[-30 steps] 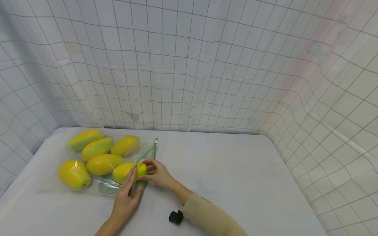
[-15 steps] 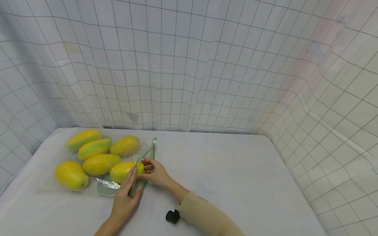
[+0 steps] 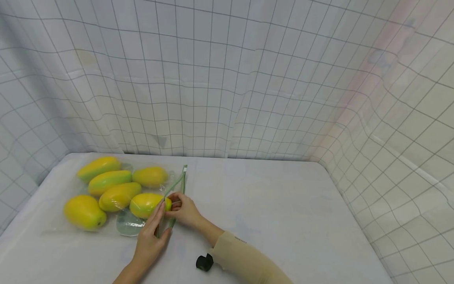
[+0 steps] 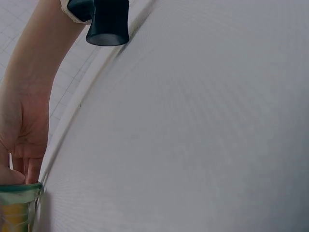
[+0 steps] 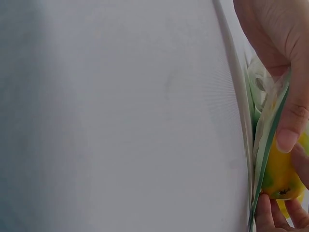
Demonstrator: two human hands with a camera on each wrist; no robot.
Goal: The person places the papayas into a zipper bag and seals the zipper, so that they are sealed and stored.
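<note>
A clear bag with a green zip edge (image 3: 185, 170) lies on its side, mouth facing right. Several yellow-green papayas (image 3: 84, 212) fill it. My left hand (image 3: 151, 240) holds the mouth, fingers along the green edge and thumb on the other side of it. At the opening, my right hand (image 3: 186, 211) grips the end of one bright yellow papaya (image 3: 142, 206). The right wrist view shows this papaya (image 5: 280, 171) between fingers below and a thumb above. In the left wrist view, the right hand's fingertips dip behind the green edge (image 4: 20, 187).
The white tabletop (image 3: 269, 213) stretches to the right of the hands. Grid-patterned curtains (image 3: 220, 86) stand behind and on both sides. A black device (image 3: 204, 262) sits by the right sleeve (image 3: 244, 256).
My right hand and the gripped papaya have shifted slightly left, further into the bag. The papayas ahead of it have slid left, and some have turned. My left hand stays almost in place.
</note>
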